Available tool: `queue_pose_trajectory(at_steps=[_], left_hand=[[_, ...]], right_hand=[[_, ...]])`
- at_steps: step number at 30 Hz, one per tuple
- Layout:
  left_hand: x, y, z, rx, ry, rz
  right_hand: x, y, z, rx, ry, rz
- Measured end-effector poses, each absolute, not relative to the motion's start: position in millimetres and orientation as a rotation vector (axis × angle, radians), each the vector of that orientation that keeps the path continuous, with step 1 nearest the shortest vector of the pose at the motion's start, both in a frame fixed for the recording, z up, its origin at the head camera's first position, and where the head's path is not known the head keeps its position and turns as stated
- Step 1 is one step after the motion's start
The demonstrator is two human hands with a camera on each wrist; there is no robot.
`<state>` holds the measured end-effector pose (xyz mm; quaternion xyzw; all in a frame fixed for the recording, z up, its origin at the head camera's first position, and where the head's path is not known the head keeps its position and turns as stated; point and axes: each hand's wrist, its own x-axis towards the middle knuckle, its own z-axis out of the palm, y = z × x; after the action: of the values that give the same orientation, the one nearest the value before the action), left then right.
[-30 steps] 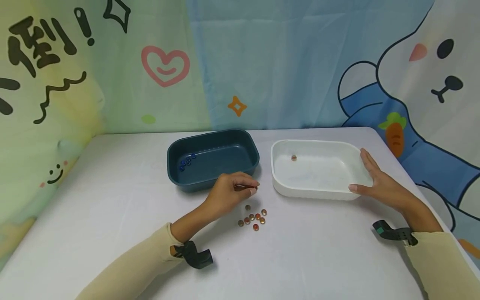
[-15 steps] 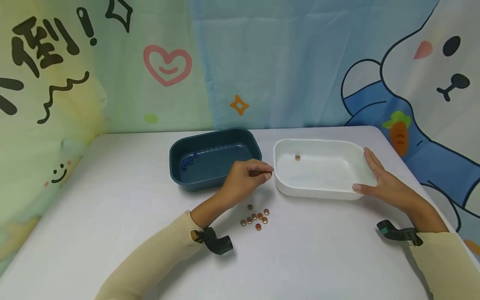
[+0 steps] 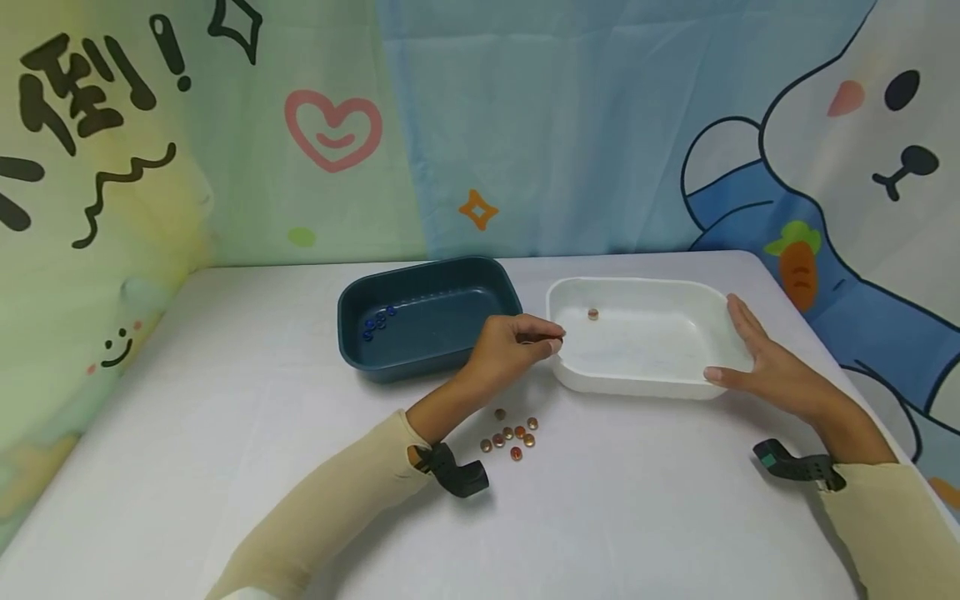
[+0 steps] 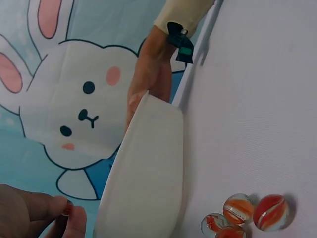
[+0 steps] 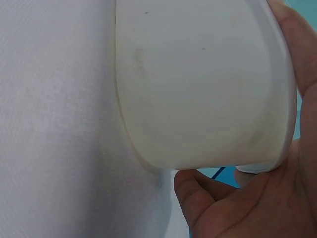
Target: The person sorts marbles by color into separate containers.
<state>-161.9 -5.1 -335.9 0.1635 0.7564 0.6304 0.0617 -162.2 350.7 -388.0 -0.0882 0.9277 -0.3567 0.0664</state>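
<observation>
My left hand pinches a small reddish marble between thumb and fingertips, mostly covered by them. Those fingertips are at the left rim of a white plastic tray. One brownish marble lies inside that tray, toward the back left. At the tray's right end my right hand holds it, thumb along the front edge and fingers round the back corner. Several orange-and-clear swirled glass marbles lie loose on the white tabletop, below the left hand in the head view.
Left of the white tray stands a dark blue-green tray with several blue marbles at its left end. My left forearm crosses in front of it. A printed cartoon curtain hangs right behind the table.
My left hand has moved right and slightly up with the pinched marble, from in front of the dark tray to the white tray's left rim. The right hand stays on the white tray.
</observation>
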Motion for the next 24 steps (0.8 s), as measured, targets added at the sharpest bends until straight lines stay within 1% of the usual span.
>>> queue_pose_trajectory(at_steps=[4,11,14,24], left_hand=[[-165.3,0.0,-336.5,0.480,2.294,1.914],[-185.5,10.7,-359.5,0.440,2.315,1.918],[-189.6,12.5,-360.8,0.447,2.324,1.914],[-211.9,18.8,-358.5,0.295,2.273,1.930]], right_hand=[[-162.1,349.6,-387.4,-0.278,2.800,-1.079],[-162.1,349.2,-386.6,-0.282,2.802,-1.080],[-163.1,349.0,-387.5,-0.292,2.796,-1.088],[-163.4,350.8,-388.2,-0.273,2.797,-1.078]])
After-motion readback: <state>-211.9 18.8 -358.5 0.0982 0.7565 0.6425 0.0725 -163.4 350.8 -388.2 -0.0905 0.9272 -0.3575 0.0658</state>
